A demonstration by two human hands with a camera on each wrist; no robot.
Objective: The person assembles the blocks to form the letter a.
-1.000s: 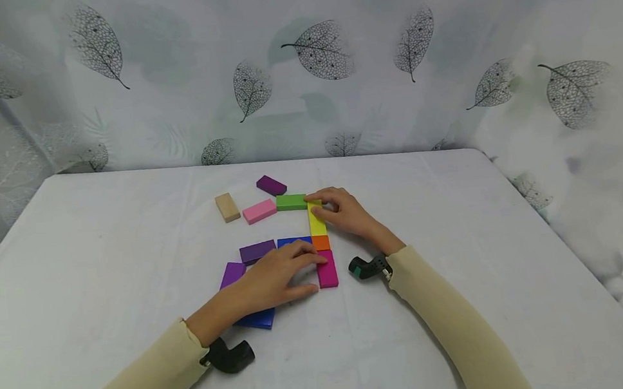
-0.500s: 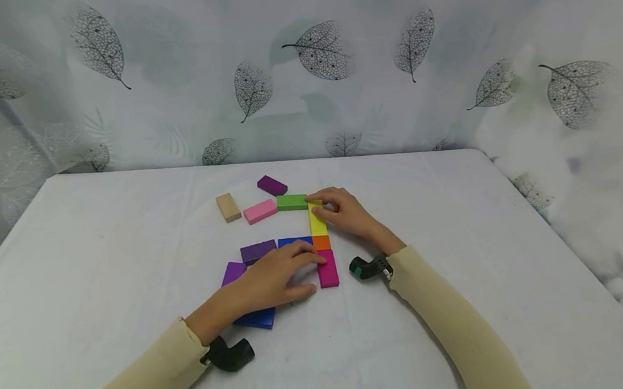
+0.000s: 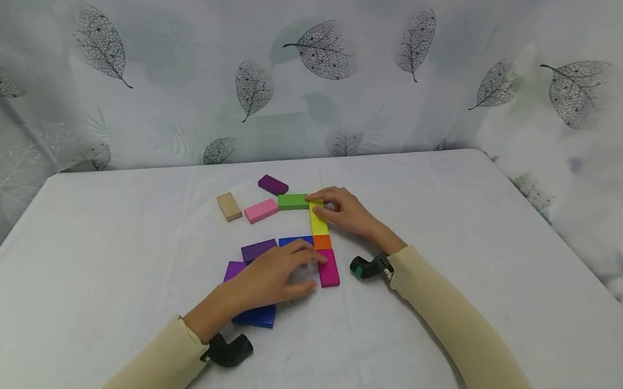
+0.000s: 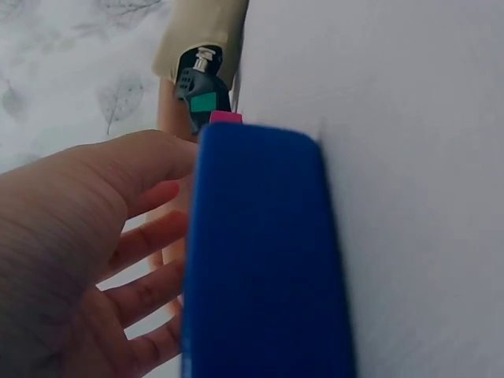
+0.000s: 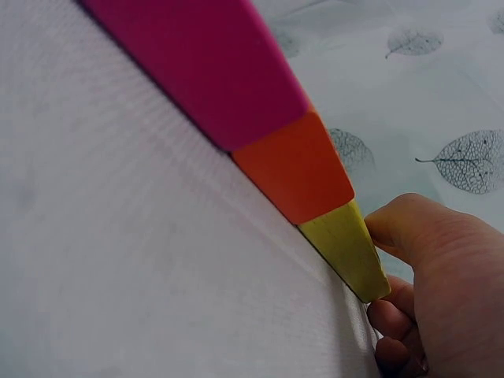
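Blocks of painted wood lie flat on the white surface (image 3: 470, 253), and the yellow block (image 3: 317, 221) serves as the landmark. It lies lengthwise toward the person, its near end touching the orange block (image 3: 321, 242), which in turn meets the magenta block (image 3: 327, 268); its far end sits against the green block (image 3: 291, 201). The right hand (image 3: 345, 212) has its fingers curled against the far end and right side of the yellow block, thumb near the corner where it meets the green one. Left of the yellow block, the left hand (image 3: 272, 277) rests with fingers spread and relaxed over the blue block (image 3: 256, 318) and its purple neighbours, fingertips close to the orange and magenta pieces.

The yellow block looks stiff, light and smooth-faced, so it would likely slide easily on the cloth; a pinch across its long sides seems the surest hold.
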